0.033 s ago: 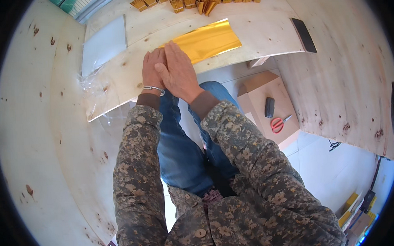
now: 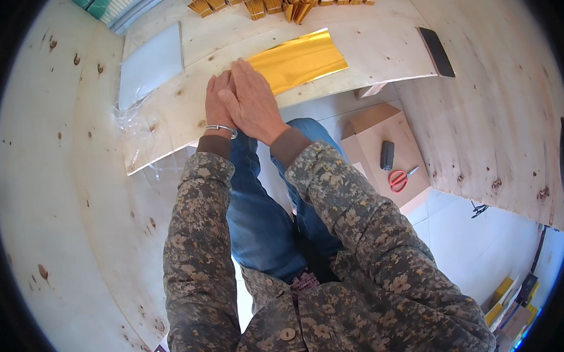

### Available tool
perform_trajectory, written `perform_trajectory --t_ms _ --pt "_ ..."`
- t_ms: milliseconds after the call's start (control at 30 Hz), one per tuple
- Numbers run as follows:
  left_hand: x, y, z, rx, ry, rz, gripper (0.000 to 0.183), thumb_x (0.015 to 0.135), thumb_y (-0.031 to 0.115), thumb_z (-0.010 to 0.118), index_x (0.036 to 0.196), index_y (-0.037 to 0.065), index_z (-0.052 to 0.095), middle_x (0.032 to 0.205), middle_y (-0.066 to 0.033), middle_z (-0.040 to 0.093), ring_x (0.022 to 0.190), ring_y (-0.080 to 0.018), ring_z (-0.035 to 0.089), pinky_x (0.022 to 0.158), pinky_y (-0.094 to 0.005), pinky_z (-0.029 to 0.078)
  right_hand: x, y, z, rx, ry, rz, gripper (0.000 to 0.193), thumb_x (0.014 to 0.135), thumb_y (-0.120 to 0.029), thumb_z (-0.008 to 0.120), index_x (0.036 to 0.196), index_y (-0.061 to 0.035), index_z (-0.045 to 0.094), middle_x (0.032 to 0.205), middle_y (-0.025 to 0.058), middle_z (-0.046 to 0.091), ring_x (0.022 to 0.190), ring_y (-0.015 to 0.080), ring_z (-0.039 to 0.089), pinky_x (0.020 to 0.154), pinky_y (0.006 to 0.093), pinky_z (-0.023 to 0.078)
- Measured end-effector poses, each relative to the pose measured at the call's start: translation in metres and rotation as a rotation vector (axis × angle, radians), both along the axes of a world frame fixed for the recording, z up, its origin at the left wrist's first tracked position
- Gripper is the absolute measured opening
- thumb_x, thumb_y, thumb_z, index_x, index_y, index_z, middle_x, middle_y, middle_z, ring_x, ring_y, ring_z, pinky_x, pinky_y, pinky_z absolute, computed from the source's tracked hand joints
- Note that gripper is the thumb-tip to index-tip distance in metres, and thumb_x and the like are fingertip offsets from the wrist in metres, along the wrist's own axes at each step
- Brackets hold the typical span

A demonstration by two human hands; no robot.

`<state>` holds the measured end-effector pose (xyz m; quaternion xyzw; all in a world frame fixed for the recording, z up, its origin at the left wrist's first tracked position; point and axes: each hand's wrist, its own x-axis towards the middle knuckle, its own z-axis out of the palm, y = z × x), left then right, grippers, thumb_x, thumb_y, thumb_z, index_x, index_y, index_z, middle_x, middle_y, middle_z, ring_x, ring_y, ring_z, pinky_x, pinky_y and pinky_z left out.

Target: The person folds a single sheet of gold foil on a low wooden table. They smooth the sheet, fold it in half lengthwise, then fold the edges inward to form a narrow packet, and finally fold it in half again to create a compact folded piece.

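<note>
Nothing has moved: both hands stay pressed flat, right hand (image 2: 251,101) overlapping left hand (image 2: 217,107), covering the gold sheet (image 2: 303,58)'s hidden left end.

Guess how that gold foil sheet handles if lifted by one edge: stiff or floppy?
Likely floppy: the gold foil sheet looks very thin and lies flat on the plywood board. Probably light and easily creased; its mirror sheen suggests metallised film. Possibly slippery, since both the left hand and the right hand press flat at its near end.
</note>
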<state>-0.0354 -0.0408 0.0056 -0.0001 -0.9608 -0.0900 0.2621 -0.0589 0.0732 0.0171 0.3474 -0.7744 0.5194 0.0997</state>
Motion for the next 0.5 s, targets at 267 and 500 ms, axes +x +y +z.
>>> perform_trajectory --t_ms 267,500 --pt "0.0 0.001 0.01 0.151 -0.265 0.052 0.041 0.085 0.029 0.065 0.119 0.007 0.059 0.121 -0.0148 0.059 0.115 -0.0341 0.052 0.099 -0.0461 0.038 -0.036 -0.03 -0.005 -0.03 -0.159 0.092 0.062 0.1 -0.041 0.049 0.138 0.008 0.045 0.142 0.0333 0.047 0.133 0.0466 0.043 0.113 0.0474 0.033" --pt "-0.002 0.009 0.013 0.029 -0.135 0.04 0.033 0.085 0.021 0.064 0.115 0.007 0.06 0.114 -0.0134 0.06 0.114 -0.032 0.053 0.1 -0.0442 0.038 -0.043 -0.015 -0.011 0.072 -0.021 0.033 0.063 0.098 -0.041 0.053 0.139 0.007 0.046 0.14 0.0296 0.051 0.131 0.0438 0.046 0.113 0.0467 0.035"
